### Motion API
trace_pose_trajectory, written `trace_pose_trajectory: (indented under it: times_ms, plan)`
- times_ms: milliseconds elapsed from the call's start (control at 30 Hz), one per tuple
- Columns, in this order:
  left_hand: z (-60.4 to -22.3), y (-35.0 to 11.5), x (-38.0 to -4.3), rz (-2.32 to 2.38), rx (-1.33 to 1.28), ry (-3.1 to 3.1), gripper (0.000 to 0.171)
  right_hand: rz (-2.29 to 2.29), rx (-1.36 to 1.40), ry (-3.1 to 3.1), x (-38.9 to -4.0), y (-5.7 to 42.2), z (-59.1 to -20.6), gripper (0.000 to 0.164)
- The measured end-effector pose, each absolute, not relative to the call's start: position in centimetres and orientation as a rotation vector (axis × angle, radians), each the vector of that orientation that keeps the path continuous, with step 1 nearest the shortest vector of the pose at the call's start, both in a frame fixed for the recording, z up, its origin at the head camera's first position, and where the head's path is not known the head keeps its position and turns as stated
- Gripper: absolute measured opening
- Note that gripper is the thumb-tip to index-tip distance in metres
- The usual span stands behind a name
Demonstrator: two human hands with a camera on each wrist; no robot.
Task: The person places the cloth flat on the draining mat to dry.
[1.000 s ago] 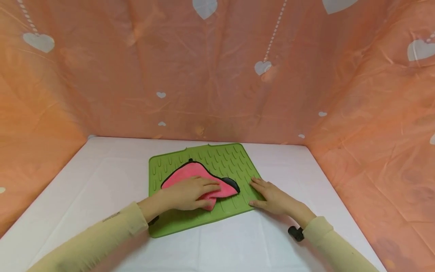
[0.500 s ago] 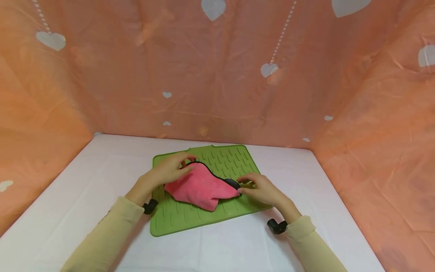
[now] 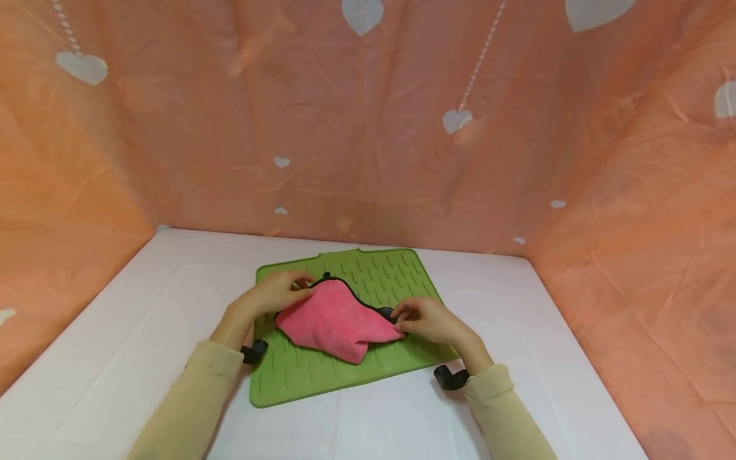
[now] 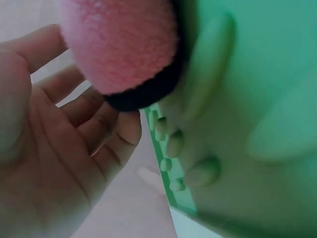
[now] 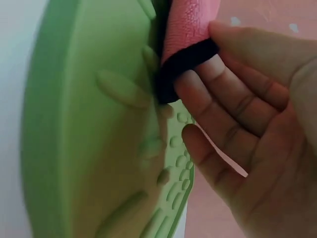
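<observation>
A pink fleecy cloth point(image 3: 330, 322) with a black bound edge lies bunched on a green ridged mat point(image 3: 293, 383). At the cloth's upper left edge, my left hand point(image 3: 278, 292) pinches it between thumb and fingers. The left wrist view shows that thumb against the pink pile point(image 4: 121, 44), the other fingers curving behind the black edging. On the opposite side, my right hand point(image 3: 430, 319) pinches the cloth's right corner. Its thumb lies on the pink face and its fingers go under the dark border point(image 5: 190, 58). A small black tab point(image 3: 326, 275) sticks up from the cloth's top edge.
The mat rests at an angle on a white-covered table point(image 3: 368, 421). Orange curtains point(image 3: 368, 172) with white hearts enclose the back and both sides. A black wrist-worn device point(image 3: 255, 351) sits under the left wrist, and another device point(image 3: 451, 377) under the right.
My left hand has gone from lying flat on the cloth to its upper left edge. My right hand has left the mat's right edge and moved left to grip the cloth's right corner.
</observation>
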State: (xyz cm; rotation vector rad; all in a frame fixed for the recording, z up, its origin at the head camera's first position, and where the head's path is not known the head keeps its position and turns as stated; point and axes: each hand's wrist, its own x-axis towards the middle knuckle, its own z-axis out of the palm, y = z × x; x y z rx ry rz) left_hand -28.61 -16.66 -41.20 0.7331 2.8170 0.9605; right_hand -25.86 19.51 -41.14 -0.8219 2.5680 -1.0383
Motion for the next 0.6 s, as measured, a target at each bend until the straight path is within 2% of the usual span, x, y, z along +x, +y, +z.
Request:
trace_pose_trajectory:
  times_ms: [300, 600]
  plan:
    - [-42.3, -16.6, -28.3, 1.014, 0.737, 2.811, 0.030, -1.058, -0.799, 2.554, -25.8, 19.3, -41.7, 0.014]
    - [-41.2, -17.1, -28.7, 1.174, 0.792, 2.902, 0.026, -1.243, -0.774, 2.711, -26.2, 19.1, -40.9, 0.019]
